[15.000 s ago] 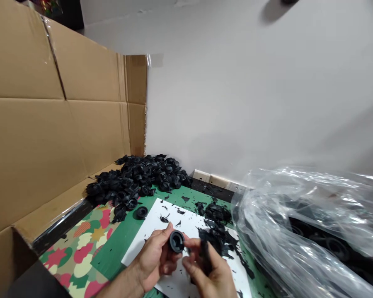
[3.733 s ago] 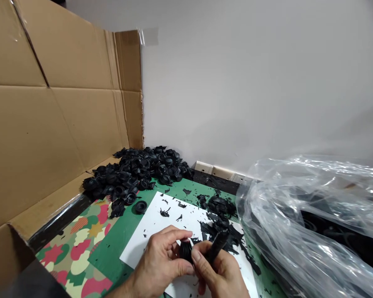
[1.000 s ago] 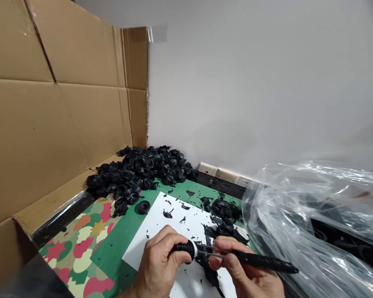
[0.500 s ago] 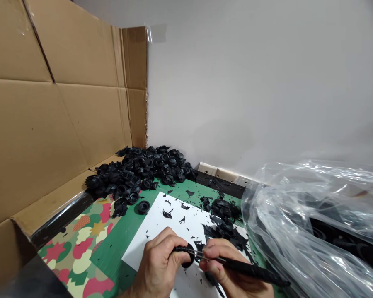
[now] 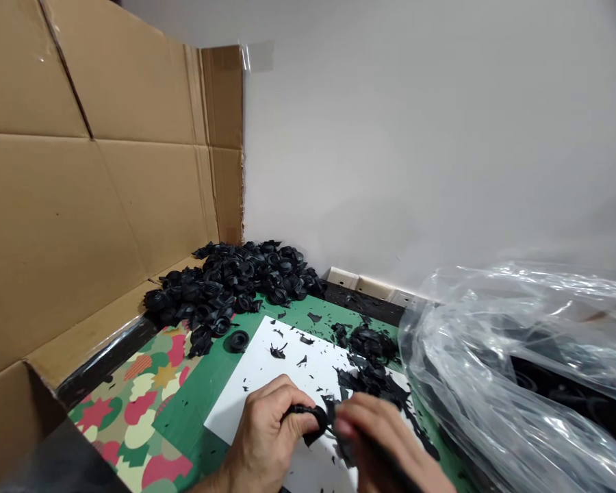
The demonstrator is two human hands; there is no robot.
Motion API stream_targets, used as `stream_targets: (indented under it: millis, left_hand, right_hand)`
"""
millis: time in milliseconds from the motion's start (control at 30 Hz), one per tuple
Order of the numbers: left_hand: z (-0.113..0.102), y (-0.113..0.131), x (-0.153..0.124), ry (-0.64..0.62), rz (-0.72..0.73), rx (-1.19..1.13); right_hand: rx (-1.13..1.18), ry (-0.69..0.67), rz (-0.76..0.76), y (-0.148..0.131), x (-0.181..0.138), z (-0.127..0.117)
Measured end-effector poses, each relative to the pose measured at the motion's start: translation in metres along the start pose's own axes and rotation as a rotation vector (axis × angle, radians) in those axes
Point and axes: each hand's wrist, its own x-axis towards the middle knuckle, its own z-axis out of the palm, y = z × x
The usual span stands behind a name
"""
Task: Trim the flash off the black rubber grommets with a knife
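Note:
My left hand pinches a round black rubber part between thumb and forefinger, above a white sheet. Close on its right is my right hand, smeared by motion, its fingers wrapped round the black handle of a thin tool. The tool's tip is blurred near the rubber part; I cannot tell whether it touches. Black scraps are strewn over the sheet. A single ribbed black rubber ring lies on the green mat, left of the sheet.
A big heap of black rubber parts stands at the back left beside a cardboard wall. Black offcuts are piled behind my right hand. Crumpled clear plastic fills the right side. Patterned paper lies at front left.
My right hand is now blurred and the tool is turned more steeply toward me. Its metal shaft no longer shows clearly. My left hand still grips the rubber part, shifted slightly right.

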Motion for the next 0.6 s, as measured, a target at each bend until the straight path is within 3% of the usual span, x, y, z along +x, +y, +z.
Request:
stream_targets:
  millis: [67,133,200,267,400,500,600]
  left_hand:
    - [-0.001,0.000,0.000,0.003,-0.037,-0.041]
    - [-0.001,-0.002,0.001,0.007,-0.093,-0.094]
    - [-0.002,-0.002,0.003,0.010,-0.133,-0.142]
    - [-0.003,-0.002,0.003,0.033,-0.133,-0.158]
    - [-0.003,-0.002,0.002,0.065,-0.090,-0.105]
    - [-0.003,-0.002,0.001,0.038,-0.072,-0.086]
    - [-0.002,0.001,0.002,-0.032,-0.158,-0.166]
  right_hand:
    - [0.028,0.140,0.126,0.011,0.003,-0.007]
    - [0.076,0.170,0.379,0.018,0.006,-0.014]
    - [0.162,0.058,0.664,0.020,0.008,-0.017]
    - [0.298,-0.112,0.850,0.015,0.010,-0.014]
    - [0.470,-0.340,0.977,-0.002,0.009,-0.001]
    - [0.506,-0.374,0.981,-0.011,0.008,0.007]
    - [0.550,-0.389,0.992,-0.013,0.008,0.009]
